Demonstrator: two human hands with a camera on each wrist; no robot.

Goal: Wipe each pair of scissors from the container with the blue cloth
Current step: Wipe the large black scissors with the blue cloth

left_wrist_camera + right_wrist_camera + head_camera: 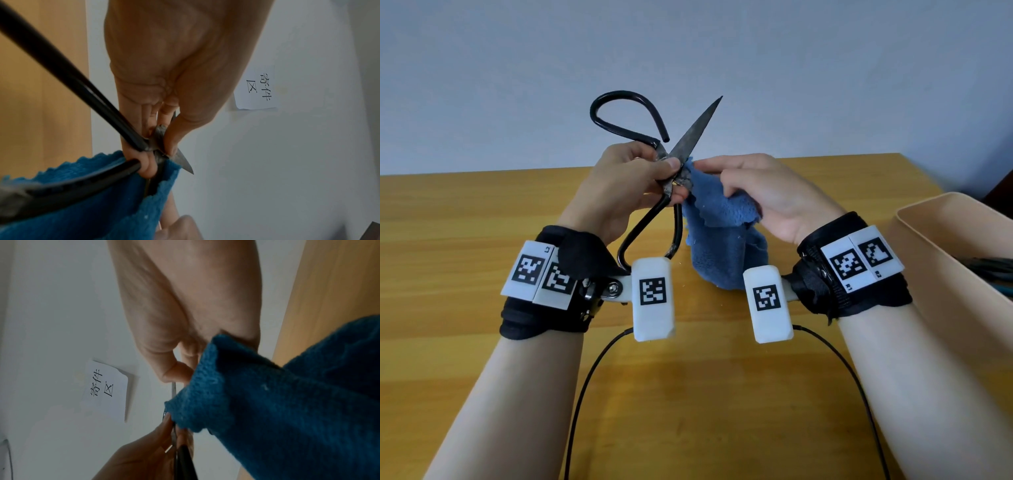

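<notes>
Over the wooden table (482, 342), our left hand (616, 192) pinches the black scissors (688, 140) at the pivot; our right hand (767, 192) pinches the blue cloth (722, 236) against a blade. The beige container (941, 274) sits right. Only the wrist views show a wall note (259, 87).

A paper note (107, 391) hangs on the wall (825, 68) behind the wooden table (465, 222).

Both forearms are bare. Each wrist wears a black fabric strap (544, 308) carrying white blocks printed with black square codes — a thin black cable (585, 387) trails toward 6 o'clock from each.
</notes>
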